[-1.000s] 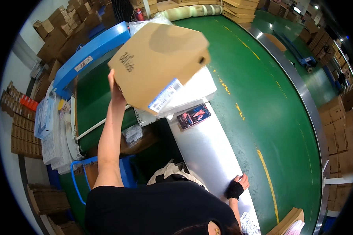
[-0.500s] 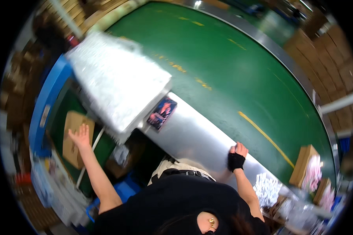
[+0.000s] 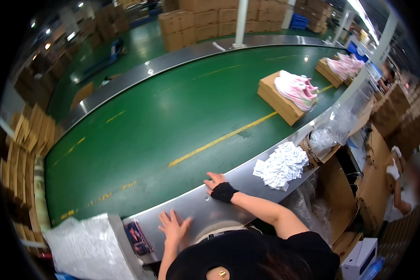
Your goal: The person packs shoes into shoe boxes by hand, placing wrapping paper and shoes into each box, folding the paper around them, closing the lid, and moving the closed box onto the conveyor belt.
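Note:
My left hand is over the metal ledge, fingers spread and holding nothing. Close to its left lies a dark, flat printed box or booklet with pink and red print. My right hand, in a black fingerless glove or wrist wrap, rests at the ledge's far edge beside the green belt. Its fingers are apart and nothing is in them. To its right is a heap of small white packets. Farther right on the belt, a pair of pink and white sneakers sits on a brown shoebox.
At the near left is a stack wrapped in clear plastic. Another box with sneakers stands farther along the belt. Plastic bags and open cartons crowd the right side. Another person's gloved hand is at the far right.
The view has swung to the right. My left hand has come from above a cardboard box at the left to the metal ledge. The sneakers and their box now appear closer.

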A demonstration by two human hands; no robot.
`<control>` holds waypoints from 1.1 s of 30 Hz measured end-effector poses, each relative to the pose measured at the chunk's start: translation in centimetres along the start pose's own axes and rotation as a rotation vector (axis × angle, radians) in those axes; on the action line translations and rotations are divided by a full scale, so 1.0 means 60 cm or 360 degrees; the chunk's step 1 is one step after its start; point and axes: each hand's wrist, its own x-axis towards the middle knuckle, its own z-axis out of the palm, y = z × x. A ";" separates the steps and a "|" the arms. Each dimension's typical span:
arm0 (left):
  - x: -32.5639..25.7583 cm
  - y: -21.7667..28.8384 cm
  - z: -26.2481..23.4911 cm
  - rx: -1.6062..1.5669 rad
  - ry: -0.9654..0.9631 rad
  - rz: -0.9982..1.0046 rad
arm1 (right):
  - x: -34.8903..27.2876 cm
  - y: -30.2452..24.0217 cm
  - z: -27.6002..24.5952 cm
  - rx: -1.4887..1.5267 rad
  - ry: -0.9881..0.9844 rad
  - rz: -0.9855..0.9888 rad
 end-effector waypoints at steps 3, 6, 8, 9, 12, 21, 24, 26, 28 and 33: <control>-0.004 0.020 0.012 0.0435 -0.0047 -0.0066 | 0.039 0.145 -0.077 -0.0028 0.0364 0.0398; -0.004 0.011 0.019 0.0401 0.0004 -0.0092 | 0.059 0.358 -0.198 -0.0329 0.1259 0.0664; -0.004 0.015 0.017 0.0399 0.0007 -0.0110 | 0.057 0.459 -0.286 -0.0302 0.1508 0.1043; -0.001 0.022 0.018 0.0390 0.0010 -0.0111 | 0.043 0.523 -0.302 -0.0493 0.1694 0.1266; -0.007 0.016 0.023 0.0410 0.0024 -0.0176 | 0.037 0.650 -0.325 0.0105 0.1493 0.1948; -0.011 0.018 0.031 0.0450 -0.0037 -0.0276 | 0.057 0.604 -0.299 0.2020 0.1300 0.1902; 0.014 0.036 0.034 0.0384 -0.0049 -0.0133 | 0.035 0.581 -0.205 0.1684 0.1388 0.1747; -0.001 0.017 0.041 0.0395 0.0005 -0.0175 | 0.075 0.466 -0.133 0.1334 0.1505 0.1693; 0.007 0.015 0.044 0.0407 0.0023 -0.0126 | 0.069 0.376 -0.084 0.1170 0.1518 0.1652; -0.013 0.063 0.013 0.0624 -0.0028 -0.0230 | 0.059 0.171 -0.002 0.1439 0.1247 0.1478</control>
